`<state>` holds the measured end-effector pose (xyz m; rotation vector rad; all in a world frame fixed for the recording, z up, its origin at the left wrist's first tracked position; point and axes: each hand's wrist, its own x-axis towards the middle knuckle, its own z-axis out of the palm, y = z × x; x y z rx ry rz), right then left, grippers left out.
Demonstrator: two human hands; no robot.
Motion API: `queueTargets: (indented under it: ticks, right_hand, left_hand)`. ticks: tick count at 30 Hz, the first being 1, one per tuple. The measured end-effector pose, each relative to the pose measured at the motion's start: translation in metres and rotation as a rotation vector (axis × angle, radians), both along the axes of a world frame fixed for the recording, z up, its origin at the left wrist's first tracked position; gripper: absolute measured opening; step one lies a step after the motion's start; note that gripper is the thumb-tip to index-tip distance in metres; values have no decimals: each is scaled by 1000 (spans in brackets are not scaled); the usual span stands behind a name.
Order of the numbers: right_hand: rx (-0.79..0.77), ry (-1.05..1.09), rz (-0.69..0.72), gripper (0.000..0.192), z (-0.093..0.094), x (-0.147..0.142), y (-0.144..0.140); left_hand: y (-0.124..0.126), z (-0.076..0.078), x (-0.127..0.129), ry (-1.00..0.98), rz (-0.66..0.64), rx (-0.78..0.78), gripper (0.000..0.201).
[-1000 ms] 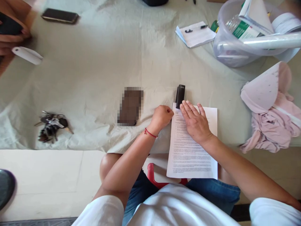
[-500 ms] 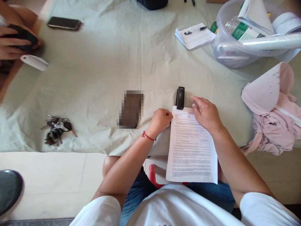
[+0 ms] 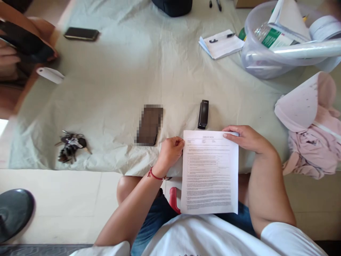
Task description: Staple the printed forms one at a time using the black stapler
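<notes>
A printed sheet of paper point(image 3: 210, 174) hangs over the near table edge, above my lap. My left hand point(image 3: 172, 151) pinches its upper left edge, the fingers closed. At the top right corner my right hand point(image 3: 246, 138) grips the sheet, thumb on the printed face and fingers behind. Just beyond the paper's top edge a black stapler point(image 3: 203, 113) lies on the cloth, apart from both hands. Left of the stapler is a dark phone-shaped object point(image 3: 150, 125), blurred by pixelation. Whether more than one sheet is held I cannot tell.
A clear plastic basin point(image 3: 266, 65) with papers and a bottle stands at far right, by a notepad point(image 3: 223, 46). Pink cloth point(image 3: 311, 145) lies right, keys point(image 3: 71, 146) left. Another person's hand point(image 3: 10, 58) holds something dark beside a phone point(image 3: 81, 34).
The paper has moved toward me and slightly left, away from the stapler. My right hand has gone from open beside the stapler to gripping the sheet's corner.
</notes>
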<state>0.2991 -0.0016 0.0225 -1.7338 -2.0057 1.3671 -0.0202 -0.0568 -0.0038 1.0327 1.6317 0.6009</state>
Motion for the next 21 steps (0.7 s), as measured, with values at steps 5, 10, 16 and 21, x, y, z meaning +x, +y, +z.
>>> queueTargets:
  ticks: [5,10,16,21]
  right_hand:
    - [-143,210,-115,49,-8,17,-6]
    - [-161,235,-198,49,-6,12,-7]
    - [-171,324,-244,43,-5,15,-10]
    - [-179,495,-299,33,-3,19,-12]
  left_hand:
    - [-5,0,3,10,-5,17,19]
    - [-3,3,11,-36,7,38,20]
    - [-19,2,11,-130,46,161,26]
    - [-57,9,6,-344,-40,171,45]
